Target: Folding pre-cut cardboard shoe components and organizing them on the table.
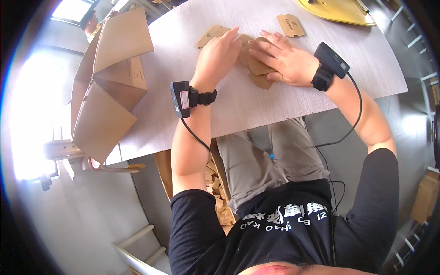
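Several small flat brown cardboard sleeves (259, 65) lie in a loose, overlapping pile on the table, between my two hands. My right hand (288, 59) rests over the pile's right side, fingers spread and flat across the top sleeves. At the pile's left is my left hand (221, 54), its fingers stretched out and its inner side partly hidden. Just beyond the left hand lies another printed sleeve (211, 35), partly covered by it. A single printed sleeve (289, 25) sits apart, past my right fingertips. Both wrists wear black strapped devices with cables.
A large cardboard box (110, 78) with raised flaps stands at the table's left. A yellow flat object (339, 11) lies at the far right of the pale table (266, 103). Below the near edge, a carton (215, 183) holds many small cardboard pieces. Another person (90, 25) is at the far left.
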### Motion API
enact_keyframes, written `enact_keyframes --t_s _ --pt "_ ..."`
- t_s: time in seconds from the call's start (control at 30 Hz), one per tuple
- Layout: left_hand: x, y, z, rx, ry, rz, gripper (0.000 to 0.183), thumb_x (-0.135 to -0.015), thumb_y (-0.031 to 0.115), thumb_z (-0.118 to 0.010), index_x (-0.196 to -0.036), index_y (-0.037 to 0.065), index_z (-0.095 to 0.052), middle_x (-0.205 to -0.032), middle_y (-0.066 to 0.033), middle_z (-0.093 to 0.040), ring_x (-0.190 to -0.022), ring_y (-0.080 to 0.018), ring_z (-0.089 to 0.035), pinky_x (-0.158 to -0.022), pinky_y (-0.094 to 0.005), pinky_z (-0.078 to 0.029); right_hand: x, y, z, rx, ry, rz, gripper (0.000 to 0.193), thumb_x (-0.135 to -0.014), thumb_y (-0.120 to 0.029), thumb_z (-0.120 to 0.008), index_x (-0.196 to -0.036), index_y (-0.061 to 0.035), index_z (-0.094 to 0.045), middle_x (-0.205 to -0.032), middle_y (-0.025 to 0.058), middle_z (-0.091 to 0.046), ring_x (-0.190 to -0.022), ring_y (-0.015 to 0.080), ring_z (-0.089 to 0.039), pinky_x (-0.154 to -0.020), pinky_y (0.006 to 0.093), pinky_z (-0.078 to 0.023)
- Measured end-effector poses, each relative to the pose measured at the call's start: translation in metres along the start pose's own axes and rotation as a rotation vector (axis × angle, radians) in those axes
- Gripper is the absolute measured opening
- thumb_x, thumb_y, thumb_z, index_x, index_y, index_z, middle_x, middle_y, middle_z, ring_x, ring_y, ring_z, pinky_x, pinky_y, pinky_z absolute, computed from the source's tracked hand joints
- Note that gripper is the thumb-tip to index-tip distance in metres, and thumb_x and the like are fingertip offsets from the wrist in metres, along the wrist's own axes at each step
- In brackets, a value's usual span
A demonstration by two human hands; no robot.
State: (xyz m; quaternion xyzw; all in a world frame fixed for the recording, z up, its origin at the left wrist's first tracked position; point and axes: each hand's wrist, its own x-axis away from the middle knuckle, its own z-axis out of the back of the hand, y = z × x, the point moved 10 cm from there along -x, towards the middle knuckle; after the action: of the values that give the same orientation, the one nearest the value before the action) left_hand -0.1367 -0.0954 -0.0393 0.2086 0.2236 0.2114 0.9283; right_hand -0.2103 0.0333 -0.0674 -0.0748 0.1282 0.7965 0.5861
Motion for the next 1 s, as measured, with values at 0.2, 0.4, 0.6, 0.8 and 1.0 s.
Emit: enact_keyframes --t_s 0.2,0.4,0.6,0.8,1.0 --pt "0.003 0.003 -0.002 -0.005 -0.014 -0.067 0.051 -0.093 0.012 -0.064 -0.144 0.011 -0.058 -0.120 -0.0168 -0.071 -0.100 -0.0270 -0.069 -0.091 -0.0357 -0.054 -0.005 0.002 -0.001 -0.186 -0.110 0.069 0.118 -0.079 -0.068 -0.074 -0.163 -0.0063 -0.019 -0.169 0.0184 -0.018 -0.155 0.0398 -0.020 -0.127 0.0502 -0.022" --pt "0.001 -0.007 -0.021 0.388 -0.122 0.014 0.049 -0.099 0.007 -0.054 -0.148 0.010 -0.053 -0.129 -0.0100 -0.068 -0.102 -0.0170 -0.065 -0.089 -0.0296 -0.053 -0.020 0.009 -0.011 -0.158 -0.060 0.012 0.099 -0.084 -0.063 -0.072 -0.160 -0.0114 -0.033 -0.154 0.0208 -0.043 -0.147 0.0372 -0.037 -0.123 0.0472 -0.031" --pt "-0.005 -0.017 -0.014 0.582 -0.035 0.003 0.044 -0.108 0.014 -0.047 -0.151 0.007 -0.048 -0.138 -0.0087 -0.063 -0.113 -0.0157 -0.061 -0.094 -0.0291 -0.051 -0.012 0.015 0.005 -0.208 0.067 0.022 0.100 -0.077 -0.067 -0.075 -0.153 -0.0098 -0.046 -0.122 0.0152 -0.059 -0.119 0.0335 -0.056 -0.108 0.0465 -0.043" --pt "-0.005 -0.017 -0.002 0.533 0.011 0.021 0.043 -0.109 0.022 -0.049 -0.149 0.007 -0.051 -0.136 -0.0106 -0.065 -0.118 -0.0164 -0.060 -0.104 -0.0334 -0.048 0.023 0.009 0.024 -0.264 0.051 -0.032 0.118 -0.066 -0.072 -0.080 -0.157 -0.0099 -0.038 -0.114 0.0143 -0.058 -0.110 0.0332 -0.057 -0.102 0.0447 -0.044" --pt "0.018 0.074 -0.035 0.713 -0.299 -0.216 0.057 -0.108 0.033 -0.053 -0.157 0.008 -0.039 -0.150 -0.0163 -0.053 -0.132 -0.0263 -0.053 -0.113 -0.0407 -0.041 0.050 0.020 0.037 -0.570 0.228 -0.138 0.109 -0.077 -0.028 -0.086 -0.163 -0.0091 -0.021 -0.134 0.0211 -0.054 -0.121 0.0374 -0.058 -0.105 0.0443 -0.047"
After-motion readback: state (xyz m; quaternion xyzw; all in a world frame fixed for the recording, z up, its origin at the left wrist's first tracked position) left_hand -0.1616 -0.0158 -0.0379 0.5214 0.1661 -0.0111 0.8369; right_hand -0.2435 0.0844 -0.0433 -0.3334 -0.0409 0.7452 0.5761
